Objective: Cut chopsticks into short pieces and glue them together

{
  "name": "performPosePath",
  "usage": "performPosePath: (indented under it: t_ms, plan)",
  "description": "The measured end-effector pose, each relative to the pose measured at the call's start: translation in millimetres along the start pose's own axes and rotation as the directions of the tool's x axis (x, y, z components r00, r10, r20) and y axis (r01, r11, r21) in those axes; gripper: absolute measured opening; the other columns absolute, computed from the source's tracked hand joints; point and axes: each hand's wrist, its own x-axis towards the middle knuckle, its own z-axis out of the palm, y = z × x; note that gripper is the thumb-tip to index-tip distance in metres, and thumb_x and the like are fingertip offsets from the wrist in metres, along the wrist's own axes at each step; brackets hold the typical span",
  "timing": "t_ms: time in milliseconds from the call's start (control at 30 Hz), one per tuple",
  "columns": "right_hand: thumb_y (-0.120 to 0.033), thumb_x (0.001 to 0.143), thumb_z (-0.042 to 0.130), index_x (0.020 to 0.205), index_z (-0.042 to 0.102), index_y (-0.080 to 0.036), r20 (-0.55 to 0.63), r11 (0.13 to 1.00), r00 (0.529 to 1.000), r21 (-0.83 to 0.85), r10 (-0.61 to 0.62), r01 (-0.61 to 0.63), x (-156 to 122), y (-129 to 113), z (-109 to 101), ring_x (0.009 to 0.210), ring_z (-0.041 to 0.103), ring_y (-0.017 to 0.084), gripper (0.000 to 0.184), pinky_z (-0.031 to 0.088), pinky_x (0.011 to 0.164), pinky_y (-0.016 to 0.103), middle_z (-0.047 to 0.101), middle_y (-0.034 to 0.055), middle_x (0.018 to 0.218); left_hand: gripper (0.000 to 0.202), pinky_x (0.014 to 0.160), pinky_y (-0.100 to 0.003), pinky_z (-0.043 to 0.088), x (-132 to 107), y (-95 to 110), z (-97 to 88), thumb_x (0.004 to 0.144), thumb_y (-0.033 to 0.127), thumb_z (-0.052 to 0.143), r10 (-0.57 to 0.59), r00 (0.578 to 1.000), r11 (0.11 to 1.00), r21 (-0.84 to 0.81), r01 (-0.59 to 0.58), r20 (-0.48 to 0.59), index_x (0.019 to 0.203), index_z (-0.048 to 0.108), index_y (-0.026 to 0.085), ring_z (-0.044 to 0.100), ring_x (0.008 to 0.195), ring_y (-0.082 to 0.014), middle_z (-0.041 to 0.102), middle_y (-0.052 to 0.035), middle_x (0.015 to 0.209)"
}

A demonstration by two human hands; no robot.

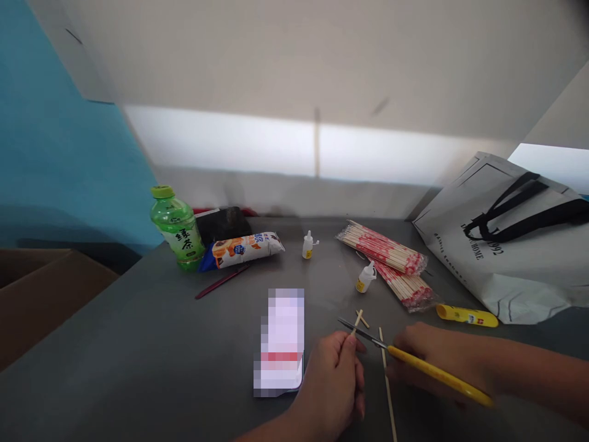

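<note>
A thin wooden stick (358, 321) is pinched upright between the thumb and finger of my left hand (335, 371). Yellow-handled scissors (426, 367) are gripped in my right hand (435, 359), their blades reaching left across the stick near my left fingertips. Just behind the blades a short cut piece of stick (362, 318) lies on the table. A longer stick (387, 383) lies between my two hands, running toward the front edge of the view. To the left of my left hand is a phone (281, 341) whose screen is blurred out.
Two wrapped bundles of sticks (384, 247), two small glue bottles (365, 278) and a yellow tube (467, 315) lie beyond my hands. A large white bag (501, 258) stands right. At the left are a green bottle (177, 230), a snack packet (243, 250) and dark red tweezers (221, 282).
</note>
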Motion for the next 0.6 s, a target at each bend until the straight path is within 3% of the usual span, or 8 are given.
performPosePath:
  t_ms: [233, 600]
  plan:
    - [-0.057, 0.092, 0.056, 0.081, 0.058, -0.022, 0.000, 0.999, 1.000, 0.054, -0.006, 0.006, -1.2, 6.1, -0.4, 0.058, 0.061, 0.018, 0.037, 0.042, 0.047, 0.023, 0.055, -0.0030, 0.064, 0.031, 0.026, -0.015, 0.024, 0.0, 2.0, -1.6, 0.103, 0.051, 0.042, 0.001, 1.000, 1.000, 0.008, -0.001, 0.020, 0.102, 0.053, 0.022, 0.043, 0.032, -0.0075, 0.053, 0.0089, 0.058]
    - [-0.063, 0.092, 0.055, 0.077, 0.059, -0.021, -0.041, 0.997, 0.997, 0.047, -0.060, 0.062, -0.1, 7.0, 5.2, 0.062, 0.053, 0.017, 0.044, 0.038, 0.054, 0.027, 0.054, -0.0032, 0.066, 0.033, 0.034, -0.018, 0.028, 0.3, 2.5, -1.9, 0.103, 0.046, 0.038, 0.050, 0.999, 0.998, -0.040, -0.051, -0.014, 0.104, 0.057, 0.019, 0.043, 0.034, -0.0073, 0.053, 0.0082, 0.056]
